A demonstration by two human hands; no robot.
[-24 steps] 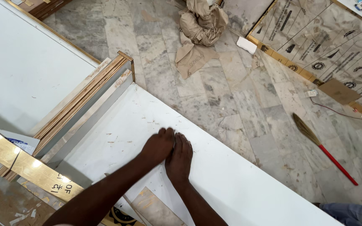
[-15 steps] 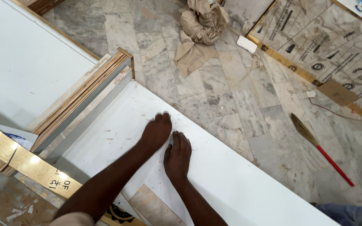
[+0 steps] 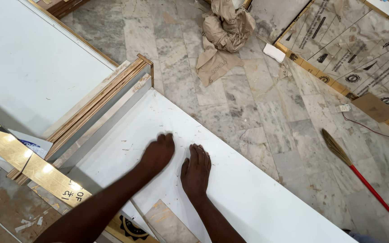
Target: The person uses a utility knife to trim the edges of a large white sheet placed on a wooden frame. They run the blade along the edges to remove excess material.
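Left hand: my left hand (image 3: 157, 153) lies flat, fingers spread loosely, gripping nothing.
Right hand: my right hand (image 3: 196, 170) lies open, palm down, just beside it.
Board: the white board (image 3: 257, 198) lies under both palms, near its middle.

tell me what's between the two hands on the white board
Nothing but bare board: in the head view the left hand and right hand lie flat on the white board, apart, with only small specks between.

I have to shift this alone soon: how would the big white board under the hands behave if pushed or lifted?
The white board looks flat and rigid, so it would probably slide as one piece rather than flex. Its length suggests it is awkward, likely heavy, for one person. The smooth face under the left hand and right hand may be slippery; dust specks lie on it.
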